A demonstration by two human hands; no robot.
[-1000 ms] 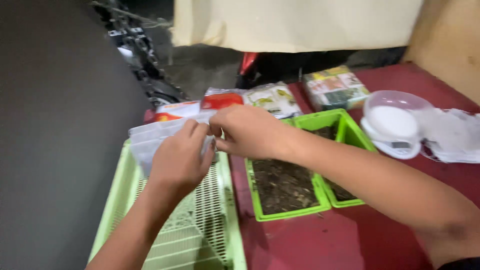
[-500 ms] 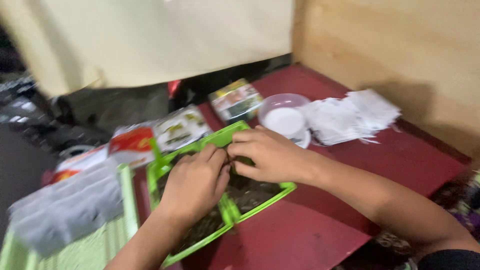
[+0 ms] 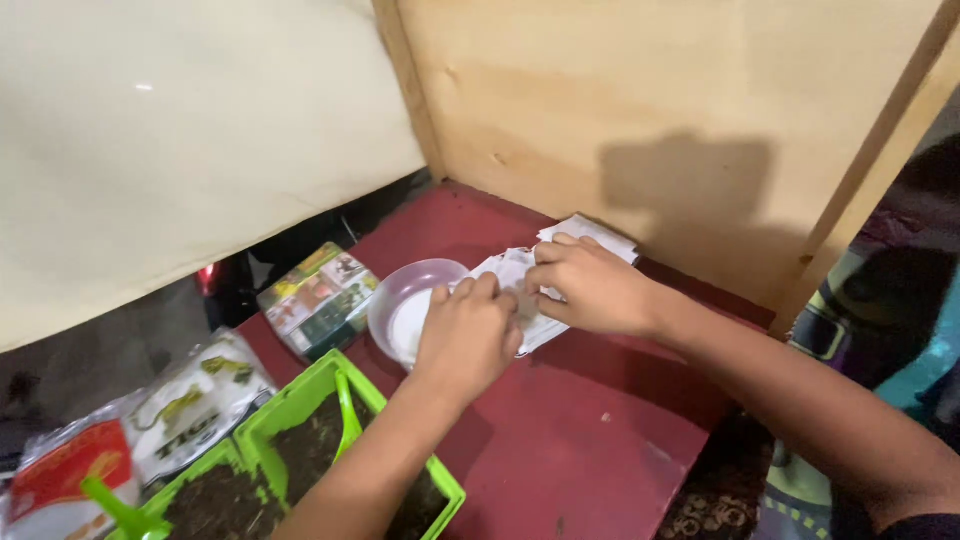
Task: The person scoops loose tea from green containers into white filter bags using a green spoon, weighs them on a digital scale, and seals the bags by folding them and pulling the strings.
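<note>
Both hands now sit on the stack of small white paper packets (image 3: 560, 275) at the back of the dark red counter (image 3: 600, 440), against the plywood wall (image 3: 650, 110). Half a second ago they were over the green plastic tray of dark soil (image 3: 300, 440), so the work has shifted from the soil to the packets. The right hand (image 3: 592, 287) has its grip closed on the stack, fingers curled over the top edge and thumb below. The left hand (image 3: 468, 335) lies palm down with fingertips on the near corner of the stack; whether it pinches a packet I cannot tell. Just left of it stands a small white scale with a clear round bowl (image 3: 405, 310). Beyond that lies a colourful printed box (image 3: 318, 298), and further left are white and red bags (image 3: 150, 430).
</note>
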